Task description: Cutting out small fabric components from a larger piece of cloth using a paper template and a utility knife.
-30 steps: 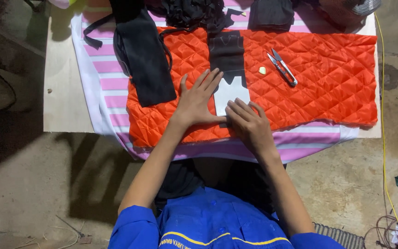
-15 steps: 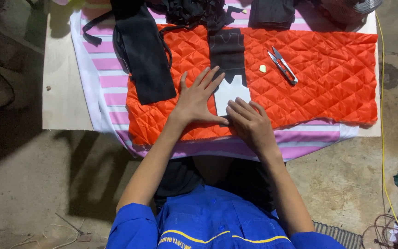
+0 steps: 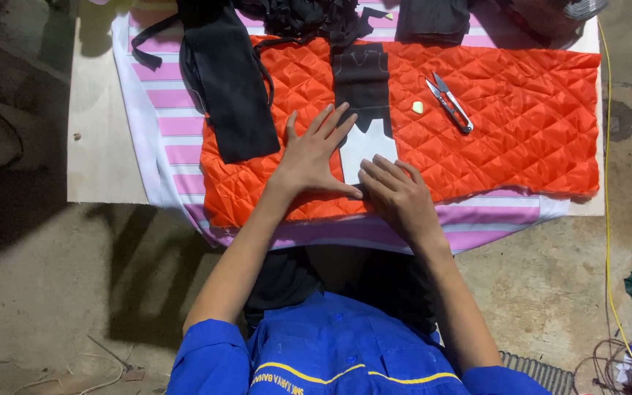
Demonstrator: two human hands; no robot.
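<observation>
Neither hand closes a grip on anything: the left hand (image 3: 314, 155) lies flat with fingers spread wide on the orange quilted cloth (image 3: 521, 110), its thumb running along the lower left edge of the white paper piece (image 3: 366, 150). The right hand (image 3: 396, 194) rests palm down just beside it, fingers loosely curled, fingertips pressing on the lower edge of the same white paper piece. That paper lies near the cloth's front edge, and its top end touches a black cloth piece (image 3: 360, 84) that runs up the middle of the orange cloth.

To the left, a black strip of fabric (image 3: 232, 95) overlaps the orange cloth's left edge, close to the left hand's little finger. To the right, a pair of thread snips (image 3: 449, 104) and a small pale chalk piece (image 3: 418, 107) lie on the orange cloth, well apart from both hands, with open quilted surface between.

Under the orange cloth a pink and white striped sheet (image 3: 166, 117) hangs over the front edge of the table (image 3: 100, 139), just below the wrists. Bare table shows at the left. A yellow cord (image 3: 607, 183) runs down the floor past the table's right edge.
</observation>
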